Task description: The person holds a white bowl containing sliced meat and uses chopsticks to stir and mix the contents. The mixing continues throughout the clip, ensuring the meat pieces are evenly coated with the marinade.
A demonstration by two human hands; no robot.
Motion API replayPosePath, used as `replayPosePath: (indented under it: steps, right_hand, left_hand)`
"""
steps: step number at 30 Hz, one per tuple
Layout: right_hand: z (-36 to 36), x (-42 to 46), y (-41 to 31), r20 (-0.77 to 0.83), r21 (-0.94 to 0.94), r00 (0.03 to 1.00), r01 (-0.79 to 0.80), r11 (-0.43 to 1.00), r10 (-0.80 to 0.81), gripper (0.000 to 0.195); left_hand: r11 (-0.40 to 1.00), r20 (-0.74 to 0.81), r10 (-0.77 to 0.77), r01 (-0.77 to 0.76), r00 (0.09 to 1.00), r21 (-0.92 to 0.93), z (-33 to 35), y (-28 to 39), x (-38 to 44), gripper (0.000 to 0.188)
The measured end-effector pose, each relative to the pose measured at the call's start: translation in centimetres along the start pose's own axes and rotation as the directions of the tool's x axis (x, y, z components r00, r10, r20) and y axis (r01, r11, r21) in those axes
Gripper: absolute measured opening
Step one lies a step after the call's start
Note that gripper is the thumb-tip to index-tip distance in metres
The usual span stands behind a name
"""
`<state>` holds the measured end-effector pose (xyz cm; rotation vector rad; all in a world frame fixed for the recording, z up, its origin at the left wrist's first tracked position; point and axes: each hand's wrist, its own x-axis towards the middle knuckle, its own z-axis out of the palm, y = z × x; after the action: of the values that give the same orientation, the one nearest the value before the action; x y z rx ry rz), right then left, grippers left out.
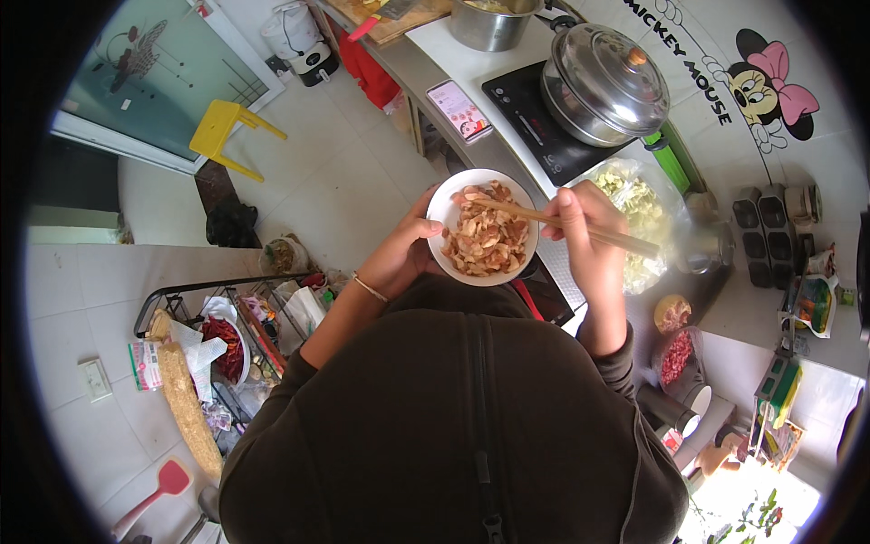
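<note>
My left hand grips the left rim of a white bowl, its thumb over the edge. Thin slices of pale brown meat lie in the bowl. In my right hand is a pair of wooden chopsticks, with their tips among the slices near the top of the bowl. Just right of that hand, a clear plastic bag holds chopped pale green vegetable. Beyond the bowl, a lidded steel pot stands on a black induction cooktop.
A smartphone lies at the counter edge, near an open steel pot. A cleaver rests on a wooden board. Red chopped food sits at the right. To the left are a yellow stool and a wire rack.
</note>
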<state>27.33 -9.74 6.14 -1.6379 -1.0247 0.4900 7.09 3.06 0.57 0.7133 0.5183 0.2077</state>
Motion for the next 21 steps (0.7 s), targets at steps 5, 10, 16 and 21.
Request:
replayPosePath:
  steps: [5,10,16,21]
  right_hand:
    - [-4.1,-0.3,-1.0,-0.013,0.031,0.999,0.05,0.998,-0.05,0.041]
    - [-3.7,-1.0,-0.9,0.158,0.012,0.982,-0.105,0.994,0.102,0.041]
    - [-0.1,-1.2,-0.2,0.227,0.113,0.969,-0.125,0.986,0.097,0.038]
    - [2.0,-1.0,0.5,0.133,0.209,0.99,-0.064,0.976,0.037,0.036]
  left_hand:
    - [1.0,-0.045,0.005,-0.005,0.999,0.011,-0.5,0.1,-0.2,0.078]
    - [0.999,-0.036,0.023,-0.021,0.999,0.035,-0.3,0.2,0.0,0.078]
    - [0.999,-0.017,0.047,-0.047,0.999,0.014,-0.5,-0.5,0.4,0.077]
    - [0.998,-0.013,0.028,-0.028,1.0,0.056,-0.2,-0.4,0.4,0.077]
